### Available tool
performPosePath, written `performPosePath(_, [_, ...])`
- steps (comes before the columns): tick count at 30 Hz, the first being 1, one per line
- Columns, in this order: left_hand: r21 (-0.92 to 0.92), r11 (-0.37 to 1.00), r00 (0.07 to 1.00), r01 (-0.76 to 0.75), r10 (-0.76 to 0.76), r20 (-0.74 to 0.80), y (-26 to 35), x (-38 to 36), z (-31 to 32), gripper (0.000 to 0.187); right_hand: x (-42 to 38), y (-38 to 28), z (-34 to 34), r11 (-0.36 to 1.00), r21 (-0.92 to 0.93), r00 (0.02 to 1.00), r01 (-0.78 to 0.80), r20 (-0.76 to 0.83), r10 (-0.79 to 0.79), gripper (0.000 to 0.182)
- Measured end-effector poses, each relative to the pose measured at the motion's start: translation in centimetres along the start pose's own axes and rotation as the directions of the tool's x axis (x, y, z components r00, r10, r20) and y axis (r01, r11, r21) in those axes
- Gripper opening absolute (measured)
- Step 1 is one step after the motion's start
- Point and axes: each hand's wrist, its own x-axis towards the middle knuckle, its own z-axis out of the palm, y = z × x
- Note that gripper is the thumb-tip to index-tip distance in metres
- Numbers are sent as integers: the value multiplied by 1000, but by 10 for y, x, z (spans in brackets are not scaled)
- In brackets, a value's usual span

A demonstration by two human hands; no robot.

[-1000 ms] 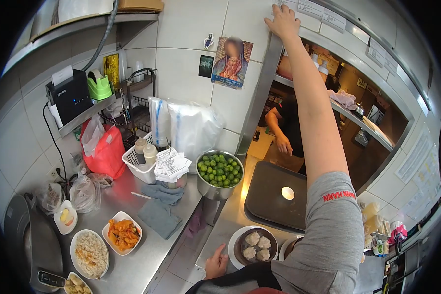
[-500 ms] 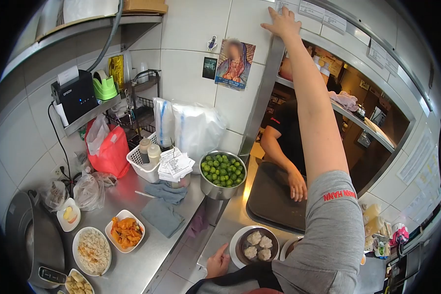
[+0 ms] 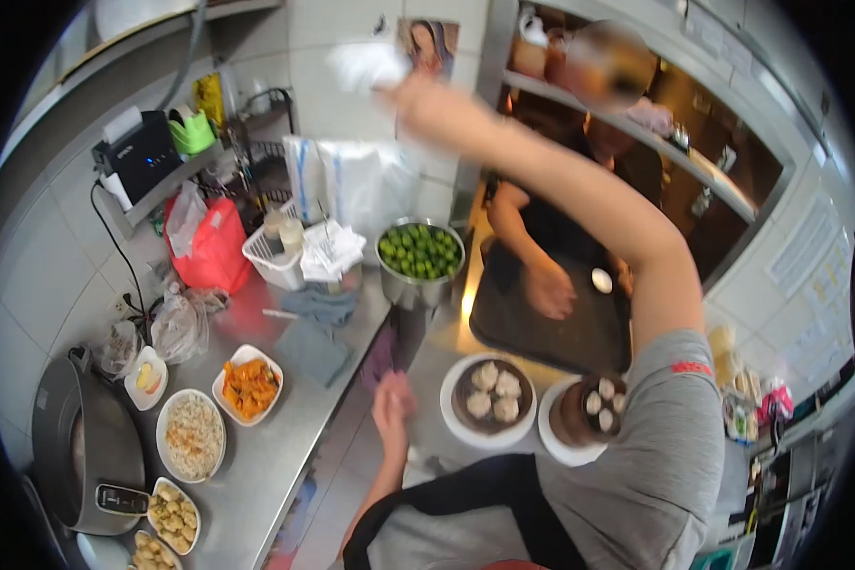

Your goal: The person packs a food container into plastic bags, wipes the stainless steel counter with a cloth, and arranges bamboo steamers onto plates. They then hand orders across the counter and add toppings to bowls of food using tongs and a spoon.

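Observation:
My right hand (image 3: 416, 103) is raised in front of the tiled wall, smeared by motion. It is closed on a white paper slip (image 3: 366, 68), whose print is too blurred to read. My left hand (image 3: 391, 404) is low, near the counter edge, and also blurred; whether its fingers are closed cannot be made out. To its right, a round dark steamer of dumplings (image 3: 484, 394) sits on a white plate (image 3: 451, 418). A second dark steamer (image 3: 572, 413) with pale dumplings stands on another plate, partly behind my right sleeve.
A co-worker's hand (image 3: 549, 288) reaches over a dark tray (image 3: 503, 328) at the pass window. On the left counter stand a rice bowl (image 3: 192, 435), an orange saucy dish (image 3: 249, 388) and a dark pot (image 3: 85, 456). A metal pot of limes (image 3: 418, 252) is behind.
My right hand has come down and left from the slips above the window, now carrying paper. My left hand has moved up and left. A small white oval thing now shows over the tray.

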Motion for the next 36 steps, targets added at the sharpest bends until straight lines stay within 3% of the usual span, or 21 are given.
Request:
performPosePath(1, [-172, 984, 999, 44, -41, 24, 33, 8, 7, 59, -39, -55, 10, 956, 154, 968, 250, -80, -240, 36])
performPosePath(2, [-487, 870, 997, 71, -46, 62, 58, 16, 15, 68, -76, -112, -5, 921, 207, 917, 330, 160, -364, 36])
performPosePath(3, [-714, 680, 978, 164, -19, 207, 70, 23, 14, 67, -107, -152, -36, 837, 421, 848, 350, 237, -474, 36])
performPosePath(4, [-794, 555, 957, 249, -15, 290, 75, 27, 14, 63, -144, -186, -37, 756, 525, 801, 391, 211, -561, 16])
performPosePath(5, [-611, 756, 966, 235, -112, 233, 88, 29, 27, 52, -178, -209, -31, 678, 596, 837, 429, 19, -547, 14])
performPosePath(6, [-396, 888, 969, 233, -177, 174, 98, 29, 36, 41, -190, -212, -49, 634, 736, 857, 240, 146, -495, 14])
performPosePath(7, [-431, 861, 962, 271, -233, 140, 91, 32, 38, 37, -196, -205, -71, 561, 828, 905, 3, 236, -353, 17])
performPosePath(8, [-365, 875, 948, 318, -293, 123, 80, 39, 36, 40, -207, -197, -80, 590, 803, 936, -82, 265, -232, 20])
performPosePath(9, [-397, 873, 959, 284, -254, 126, 81, 44, 38, 42, -218, -188, -104, 556, 759, 900, -338, 433, -44, 20])
performPosePath(10, [-384, 883, 960, 268, -214, 178, 84, 51, 36, 46, -230, -172, -128, 605, 623, 774, -496, 633, -17, 24])
performPosePath(11, [-406, 862, 946, 305, -226, 232, 92, 55, 36, 53, -248, -163, -151, 661, 377, 534, -648, 844, 42, 28])
performPosePath(12, [-452, 829, 934, 328, -213, 288, 89, 62, 32, 56, -273, -156, -164, 528, 348, 413, -775, 911, 6, 33])
performPosePath(13, [-441, 819, 918, 368, -247, 309, 92, 65, 31, 56, -310, -161, -174, 484, 360, 493, -797, 852, 178, 34])
performPosePath(14, [-429, 805, 900, 410, -281, 334, 97, 68, 30, 57, -336, -163, -187, 266, 256, 311, -930, 930, 195, 37])
performPosePath(15, [-432, 809, 907, 400, -280, 316, 101, 72, 30, 57, -342, -171, -206, -36, 146, 133, -989, 961, 243, 37])
performPosePath(17, [-437, 773, 879, 459, -323, 352, 103, 79, 30, 56, -393, -200, -221, -340, 293, 102, -894, 871, 481, 40])
performPosePath(18, [-439, 772, 880, 460, -329, 343, 102, 85, 30, 56, -405, -213, -227, -342, 288, 102, -894, 876, 471, 40])
performPosePath(20, [-456, 719, 849, 524, -403, 341, 97, 96, 27, 54, -423, -234, -236, -530, 353, 43, -771, 859, 510, 42])
performPosePath(26, [-441, 680, 811, 585, -487, 326, 87, 119, 26, 50, -422, -265, -244, -637, 322, -53, -701, 866, 497, 46])
performPosePath(36, [-441, 672, 802, 595, -531, 274, 82, 142, 27, 38, -431, -269, -242, -633, 305, -58, -711, 872, 486, 44])
